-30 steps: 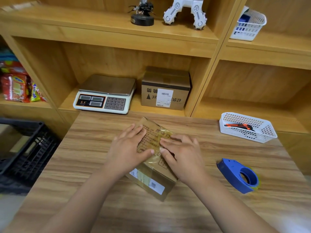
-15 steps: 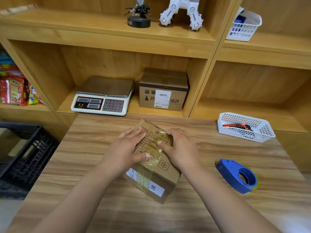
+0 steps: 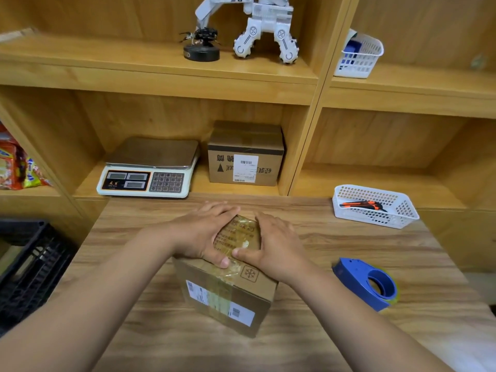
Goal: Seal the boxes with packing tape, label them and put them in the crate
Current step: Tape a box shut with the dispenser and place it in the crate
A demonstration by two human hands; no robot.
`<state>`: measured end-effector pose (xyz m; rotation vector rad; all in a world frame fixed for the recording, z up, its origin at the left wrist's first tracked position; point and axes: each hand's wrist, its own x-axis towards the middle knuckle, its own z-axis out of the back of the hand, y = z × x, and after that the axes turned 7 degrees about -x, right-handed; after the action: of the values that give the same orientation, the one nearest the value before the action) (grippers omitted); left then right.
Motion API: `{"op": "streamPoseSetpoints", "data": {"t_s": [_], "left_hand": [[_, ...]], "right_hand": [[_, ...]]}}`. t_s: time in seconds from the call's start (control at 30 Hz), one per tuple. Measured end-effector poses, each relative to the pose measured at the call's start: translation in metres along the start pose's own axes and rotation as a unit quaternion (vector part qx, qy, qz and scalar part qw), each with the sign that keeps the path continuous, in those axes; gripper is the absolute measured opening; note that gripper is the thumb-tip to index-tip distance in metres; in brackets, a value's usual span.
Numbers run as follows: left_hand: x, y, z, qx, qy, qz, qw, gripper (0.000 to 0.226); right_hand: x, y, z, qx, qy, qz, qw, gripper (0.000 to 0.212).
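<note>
Spreading across the foreground is the wooden table (image 3: 429, 264), with the black crate (image 3: 26, 269) standing off its left edge. The cardboard box (image 3: 230, 299) sits mid-table, tape running over its top and front. The left hand (image 3: 204, 234) and right hand (image 3: 276, 245) press flat on that top, gripping nothing. The blue tape dispenser (image 3: 359, 280) lies apart, rightward.

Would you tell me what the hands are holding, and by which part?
Left hand and right hand press the taped top of the cardboard box, thumbs on the tape; no grip shows.

Left hand (image 3: 203, 235) and right hand (image 3: 274, 249) lie palm-down, thumbs nearly meeting.
</note>
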<state>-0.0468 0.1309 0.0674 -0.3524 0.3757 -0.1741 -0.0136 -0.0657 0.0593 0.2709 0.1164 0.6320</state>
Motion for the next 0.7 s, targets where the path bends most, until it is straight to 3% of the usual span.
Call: {"op": "streamPoseSetpoints", "data": {"t_s": [0.07, 0.2, 0.43, 0.7], "left_hand": [[0.006, 0.003, 0.001, -0.010, -0.002, -0.010, 1.000, 0.123], [0.014, 0.003, 0.003, 0.015, -0.006, -0.018, 1.000, 0.118], [0.027, -0.002, 0.009, -0.067, -0.088, -0.013, 0.994, 0.065], [0.042, -0.002, 0.006, -0.142, -0.152, 0.004, 0.978, 0.025]], "right_hand": [[0.001, 0.000, -0.003, -0.013, -0.014, -0.038, 0.999, 0.088], [0.005, 0.000, -0.008, -0.025, -0.026, -0.056, 0.998, 0.062], [0.017, -0.004, -0.001, 0.015, -0.049, -0.063, 0.997, 0.035], [0.032, -0.012, -0.005, 0.075, -0.073, -0.100, 0.989, 0.026]]}}
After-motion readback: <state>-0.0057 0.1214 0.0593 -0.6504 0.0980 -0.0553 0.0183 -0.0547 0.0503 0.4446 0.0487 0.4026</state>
